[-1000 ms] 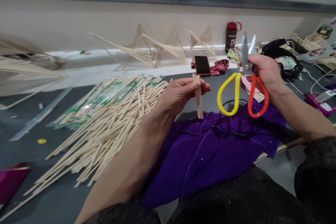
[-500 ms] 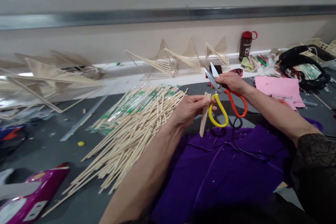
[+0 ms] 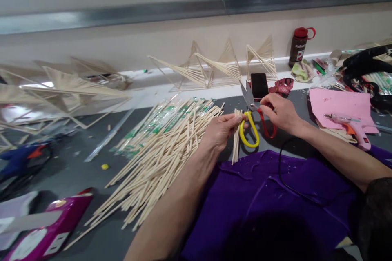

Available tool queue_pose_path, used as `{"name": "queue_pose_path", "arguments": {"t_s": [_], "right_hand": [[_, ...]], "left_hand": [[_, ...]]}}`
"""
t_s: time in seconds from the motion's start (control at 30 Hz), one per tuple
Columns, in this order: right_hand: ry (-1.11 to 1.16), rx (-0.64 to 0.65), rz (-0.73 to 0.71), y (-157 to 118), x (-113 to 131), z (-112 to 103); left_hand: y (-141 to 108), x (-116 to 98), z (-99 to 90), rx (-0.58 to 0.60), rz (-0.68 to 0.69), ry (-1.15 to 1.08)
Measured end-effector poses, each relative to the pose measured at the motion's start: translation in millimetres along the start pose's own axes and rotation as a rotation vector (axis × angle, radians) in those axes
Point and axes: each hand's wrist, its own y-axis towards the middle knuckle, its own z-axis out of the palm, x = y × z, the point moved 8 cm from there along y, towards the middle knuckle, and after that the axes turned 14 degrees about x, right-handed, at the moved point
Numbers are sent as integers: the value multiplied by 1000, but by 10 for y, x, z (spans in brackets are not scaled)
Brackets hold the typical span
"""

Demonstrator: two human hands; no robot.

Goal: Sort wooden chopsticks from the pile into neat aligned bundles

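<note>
A small bundle of short wooden sticks (image 3: 236, 142) is pinched between the thumb and fingers of my left hand (image 3: 221, 128), its lower ends pointing down. Scissors (image 3: 252, 107) with one yellow and one red handle stand just right of the bundle, blades partly apart and pointing up and away. My right hand (image 3: 280, 113) grips them near the top of the red handle. The yellow loop hangs beside my left fingertips; whether they touch it I cannot tell. To the left of my left hand lies a large heap of long wooden sticks (image 3: 165, 163).
Plastic-wrapped sticks (image 3: 159, 120) lie behind the heap. Stick structures (image 3: 196, 71) stand along the wall near a phone (image 3: 259, 85) and a red-lidded bottle (image 3: 298, 47). A pink glue gun (image 3: 361, 132) rests right; a magenta device (image 3: 58, 224) sits front left. Purple cloth (image 3: 245, 204) lies nearest me.
My right hand has shifted from beside the blades and pivot to the top of the red handle. The scissors' handles are closer together. The view has turned slightly, showing the glue gun more fully.
</note>
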Motion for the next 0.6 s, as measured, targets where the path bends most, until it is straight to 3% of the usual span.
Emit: {"name": "queue_pose_path", "arguments": {"t_s": [0.17,0.33,0.5,0.6], "right_hand": [[37,208,106,-46,44,338],[336,191,100,-17,61,510],[462,-13,64,40,-68,314],[490,-80,-81,73,-32,100]], "left_hand": [[-8,-111,-106,-95,110,-1],[-43,-121,-15,-89,124,44],[-116,-283,3,-72,187,13],[-183,-434,-78,-84,249,-22]]}}
